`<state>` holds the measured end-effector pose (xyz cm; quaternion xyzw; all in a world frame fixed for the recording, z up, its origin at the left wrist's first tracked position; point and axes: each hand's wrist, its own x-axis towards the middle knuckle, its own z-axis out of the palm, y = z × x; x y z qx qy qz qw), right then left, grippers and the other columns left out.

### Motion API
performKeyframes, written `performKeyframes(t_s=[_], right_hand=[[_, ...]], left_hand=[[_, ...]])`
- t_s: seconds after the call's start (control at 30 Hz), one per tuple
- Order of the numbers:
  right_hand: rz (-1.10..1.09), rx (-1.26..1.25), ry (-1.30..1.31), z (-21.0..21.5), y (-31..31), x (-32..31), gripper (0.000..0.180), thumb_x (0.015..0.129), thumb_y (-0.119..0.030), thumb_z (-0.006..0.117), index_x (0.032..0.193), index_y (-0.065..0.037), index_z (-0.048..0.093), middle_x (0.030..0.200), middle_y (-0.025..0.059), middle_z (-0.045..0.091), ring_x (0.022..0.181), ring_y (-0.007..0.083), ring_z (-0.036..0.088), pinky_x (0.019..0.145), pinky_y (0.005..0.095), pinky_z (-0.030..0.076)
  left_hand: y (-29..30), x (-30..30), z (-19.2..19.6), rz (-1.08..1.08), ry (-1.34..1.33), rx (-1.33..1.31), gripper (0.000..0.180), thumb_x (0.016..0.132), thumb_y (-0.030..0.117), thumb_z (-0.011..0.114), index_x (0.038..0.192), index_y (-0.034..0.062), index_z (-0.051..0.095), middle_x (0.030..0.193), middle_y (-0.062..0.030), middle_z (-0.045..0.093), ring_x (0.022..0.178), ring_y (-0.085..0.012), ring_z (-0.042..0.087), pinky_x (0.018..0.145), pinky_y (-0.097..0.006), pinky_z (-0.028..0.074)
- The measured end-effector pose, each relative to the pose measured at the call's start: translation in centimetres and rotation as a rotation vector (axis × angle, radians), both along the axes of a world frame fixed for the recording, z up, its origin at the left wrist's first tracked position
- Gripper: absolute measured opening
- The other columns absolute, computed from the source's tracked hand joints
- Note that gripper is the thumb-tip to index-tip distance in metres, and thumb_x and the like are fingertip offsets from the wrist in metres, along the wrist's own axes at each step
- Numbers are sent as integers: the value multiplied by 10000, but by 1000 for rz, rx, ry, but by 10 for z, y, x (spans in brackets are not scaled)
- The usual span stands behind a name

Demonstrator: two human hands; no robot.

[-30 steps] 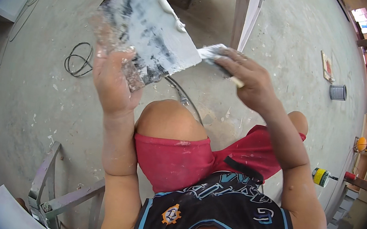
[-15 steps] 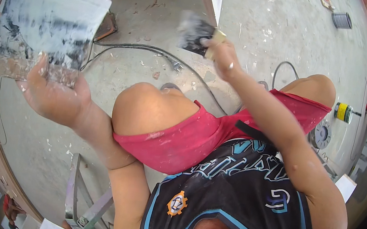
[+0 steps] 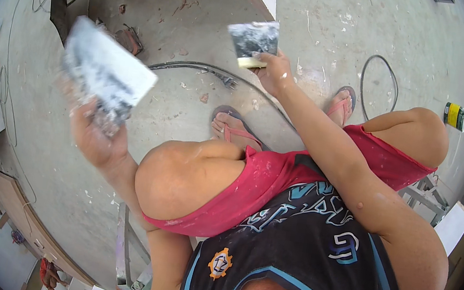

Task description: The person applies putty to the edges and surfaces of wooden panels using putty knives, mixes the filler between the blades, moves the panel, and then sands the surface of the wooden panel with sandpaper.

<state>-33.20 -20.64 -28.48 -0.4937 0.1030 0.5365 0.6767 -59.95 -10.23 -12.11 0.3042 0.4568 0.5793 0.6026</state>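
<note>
Floor (image 3: 338, 23) grey, white-flecked. Smeared board (image 3: 116, 63) at ten o'clock, blurred; the person's left hand (image 3: 98, 135) clasps it from below. Smaller scraper (image 3: 256, 38) at twelve, white-smeared, grasped in right hand (image 3: 275, 75), apart from board. Plug (image 3: 228, 82) on floor, nearer centre.

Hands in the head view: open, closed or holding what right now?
Left hand: closed, holding the large smeared plate.
Right hand: closed, holding the small smeared scraper.
</note>
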Motion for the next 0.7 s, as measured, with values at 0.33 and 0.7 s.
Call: performKeyframes(t_s=[0.33, 0.7], right_hand=[[946, 410, -1785, 63, -13, -84, 485, 722, 8, 563, 1183, -143, 559, 942, 187, 639, 829, 320, 634, 747, 390, 508], [279, -353, -657, 9, -33, 80, 454, 653, -8, 683, 1087, 56, 564, 770, 77, 621, 695, 158, 605, 593, 298, 494]], left_hand=[[3, 34, 5, -299, -155, -136, 436, 739, -18, 518, 1172, -37, 478, 1036, -126, 577, 903, -223, 594, 764, -324, 489], [-2, 8, -18, -159, -37, -245, 514, 716, 1, 517, 1221, -49, 433, 1122, -152, 539, 1032, -273, 551, 888, -377, 448]])
